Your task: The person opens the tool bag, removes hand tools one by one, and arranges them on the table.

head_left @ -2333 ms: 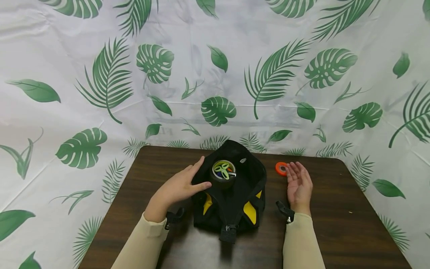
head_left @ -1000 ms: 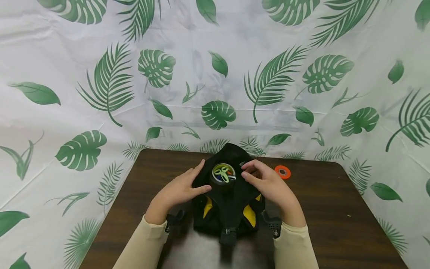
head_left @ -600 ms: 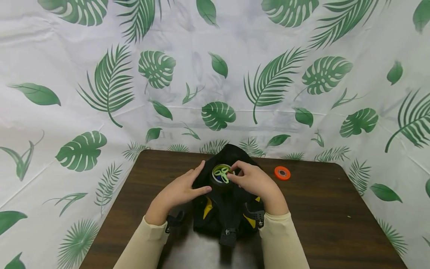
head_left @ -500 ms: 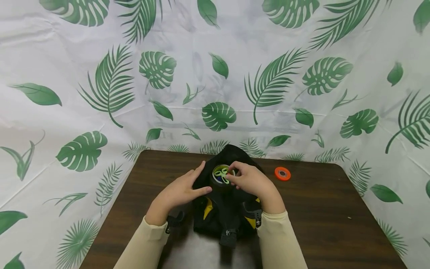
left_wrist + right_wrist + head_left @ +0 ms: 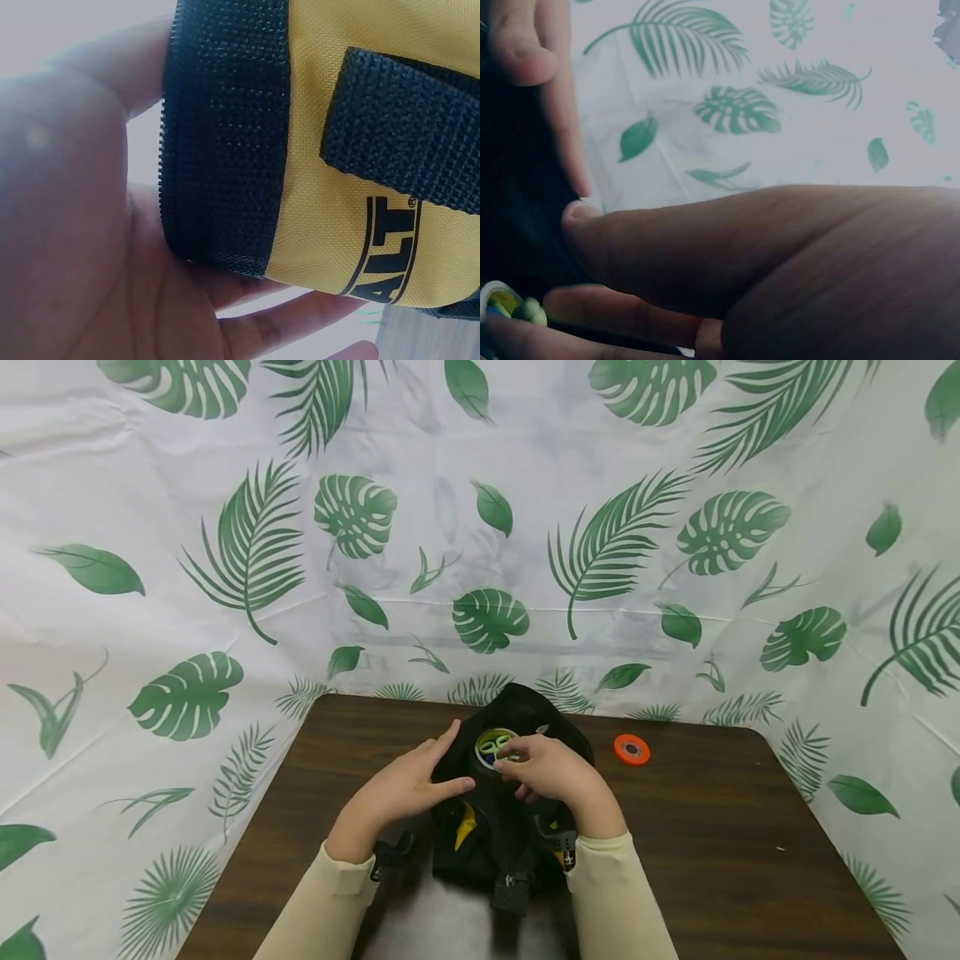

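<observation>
A black and yellow tool bag (image 5: 465,852), its top unzipped, stands on the table. At its mouth sits a round container (image 5: 480,764) holding green-handled scissors (image 5: 491,746) and other small coloured items. My left hand (image 5: 397,785) rests against the bag's left side, fingers and thumb spread nearly straight; the left wrist view shows them along the zip edge (image 5: 225,142). My right hand (image 5: 551,768) reaches over the container, thumb and index fingertips close together at the scissors. In the right wrist view a bright green piece (image 5: 531,311) shows beside the fingertips; I cannot tell whether they pinch it.
An orange ring-shaped roll (image 5: 632,749) lies on the dark wooden table (image 5: 712,843), right of the bag. A white cloth with green leaves (image 5: 420,527) hangs behind. A black zip end (image 5: 512,893) of the bag hangs toward the front.
My right hand has come from beside the orange roll, over the bag, to the container. The scissor handles have shifted slightly in it. My left hand has stayed in place.
</observation>
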`<state>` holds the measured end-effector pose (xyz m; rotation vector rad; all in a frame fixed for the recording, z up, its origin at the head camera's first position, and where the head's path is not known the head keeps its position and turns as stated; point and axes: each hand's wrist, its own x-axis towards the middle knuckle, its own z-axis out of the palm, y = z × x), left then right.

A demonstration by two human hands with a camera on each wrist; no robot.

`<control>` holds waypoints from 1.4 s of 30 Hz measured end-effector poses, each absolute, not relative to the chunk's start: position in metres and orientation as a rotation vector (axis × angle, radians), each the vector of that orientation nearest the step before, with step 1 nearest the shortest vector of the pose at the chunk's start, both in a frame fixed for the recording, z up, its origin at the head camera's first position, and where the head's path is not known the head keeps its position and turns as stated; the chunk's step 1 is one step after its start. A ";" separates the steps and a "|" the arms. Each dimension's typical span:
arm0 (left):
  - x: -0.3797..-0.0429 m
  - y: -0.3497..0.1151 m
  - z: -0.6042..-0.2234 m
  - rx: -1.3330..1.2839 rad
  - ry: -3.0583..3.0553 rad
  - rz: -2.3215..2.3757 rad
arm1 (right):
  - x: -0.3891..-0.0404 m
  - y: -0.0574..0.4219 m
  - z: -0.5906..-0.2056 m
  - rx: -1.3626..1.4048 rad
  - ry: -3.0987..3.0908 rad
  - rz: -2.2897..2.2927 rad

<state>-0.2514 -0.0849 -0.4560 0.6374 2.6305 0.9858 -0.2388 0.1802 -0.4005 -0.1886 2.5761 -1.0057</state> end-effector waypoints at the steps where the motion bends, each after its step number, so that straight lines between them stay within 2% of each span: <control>1: -0.251 -0.085 -0.456 0.636 2.630 0.985 | -0.239 0.179 -0.402 -0.183 2.569 -1.010; 14: -0.252 -0.085 -0.457 0.631 2.631 0.993 | -0.245 0.180 -0.409 -0.171 2.555 -1.152; 30: -0.252 -0.087 -0.455 0.637 2.628 1.000 | -0.234 0.200 -0.393 -0.009 2.771 -1.343; 42: -0.252 -0.088 -0.456 0.663 2.630 0.999 | -0.226 0.240 -0.399 -0.075 2.810 -1.790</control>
